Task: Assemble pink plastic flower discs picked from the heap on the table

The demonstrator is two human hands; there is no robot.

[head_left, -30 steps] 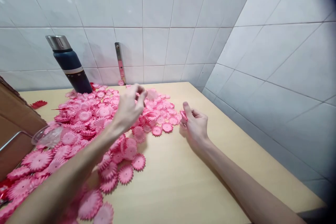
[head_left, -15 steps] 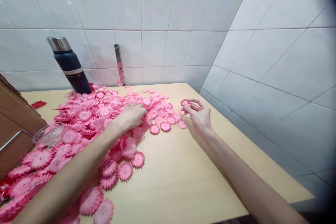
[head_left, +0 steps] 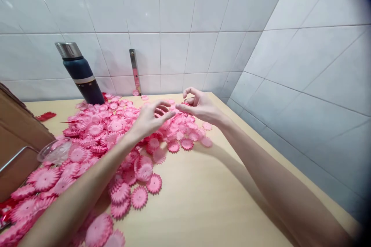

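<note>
Dozens of pink paper flowers cover one wooden table in a white-tiled corner, beneath left hand and right hand, both with fingers loosely spread, beside one flask.

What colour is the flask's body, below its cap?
Dark navy blue, with a pale band; the flask shows best in the head view.

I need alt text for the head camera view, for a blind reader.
Two bare hands, left hand and right hand, meet fingertip to fingertip above a heap of pink paper flowers on a wooden table. A dark flask stands by the tiled wall.
</note>
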